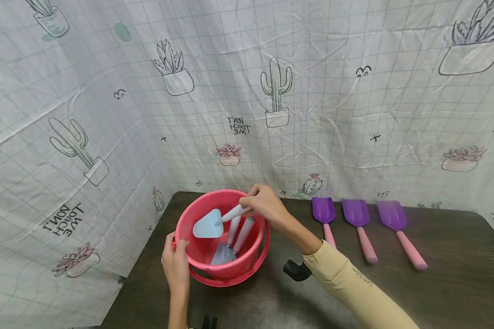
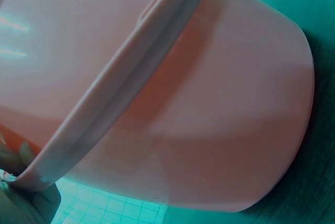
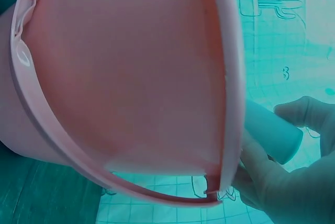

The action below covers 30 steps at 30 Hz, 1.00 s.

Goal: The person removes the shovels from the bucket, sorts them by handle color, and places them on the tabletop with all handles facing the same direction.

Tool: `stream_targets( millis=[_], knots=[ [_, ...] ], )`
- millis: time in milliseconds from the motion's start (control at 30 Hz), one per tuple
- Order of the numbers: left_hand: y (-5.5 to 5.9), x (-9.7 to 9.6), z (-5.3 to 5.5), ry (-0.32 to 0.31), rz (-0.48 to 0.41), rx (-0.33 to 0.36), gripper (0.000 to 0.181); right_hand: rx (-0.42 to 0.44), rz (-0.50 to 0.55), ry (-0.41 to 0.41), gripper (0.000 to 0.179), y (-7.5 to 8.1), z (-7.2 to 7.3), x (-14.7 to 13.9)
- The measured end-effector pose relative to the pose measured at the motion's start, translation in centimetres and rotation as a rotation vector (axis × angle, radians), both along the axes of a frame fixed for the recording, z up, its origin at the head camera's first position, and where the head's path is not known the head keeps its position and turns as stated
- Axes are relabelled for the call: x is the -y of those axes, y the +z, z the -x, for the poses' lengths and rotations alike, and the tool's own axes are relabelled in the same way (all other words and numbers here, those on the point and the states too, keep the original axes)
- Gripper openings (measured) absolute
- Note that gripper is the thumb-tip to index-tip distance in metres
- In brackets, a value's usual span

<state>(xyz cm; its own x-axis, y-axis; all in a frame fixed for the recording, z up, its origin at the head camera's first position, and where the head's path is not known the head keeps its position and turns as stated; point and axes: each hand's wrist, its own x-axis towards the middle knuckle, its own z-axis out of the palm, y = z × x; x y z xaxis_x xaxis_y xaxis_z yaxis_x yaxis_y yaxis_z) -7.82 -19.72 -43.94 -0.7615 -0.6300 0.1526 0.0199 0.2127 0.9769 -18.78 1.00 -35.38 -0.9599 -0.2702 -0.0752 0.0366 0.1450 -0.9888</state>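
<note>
right hand pinching blue shovel | prob light + stiff, grab the handle | left hand gripping bucket rim, 9 o'clock

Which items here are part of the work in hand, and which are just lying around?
In use:
- Pink bucket, its rim gripped by the left hand
- Light-blue trowel, handle pinched by the right hand
- Two white-handled tools inside the bucket, apparently part of it

Apparently lying about:
- Three purple shovels, untouched on the table
- Printed curtain, backdrop only
</note>
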Motion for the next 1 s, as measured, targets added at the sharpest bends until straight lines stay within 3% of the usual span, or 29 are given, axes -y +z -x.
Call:
stream_targets(
  millis=[233,833,1000],
  knots=[
    [0.0,0.0,0.0,-0.005,-0.008,0.009,0.033,0.103,0.141,0.017,0.006,0.3,0.0,-1.2],
    [0.0,0.1,0.1,0.006,0.005,0.004,0.033,0.292,0.457,0.157,0.025,0.2,0.2,-4.6],
    [0.0,0.1,0.1,0.001,0.000,0.000,0.033,0.361,0.534,0.176,0.008,0.4,0.3,-5.1]
  ],
)
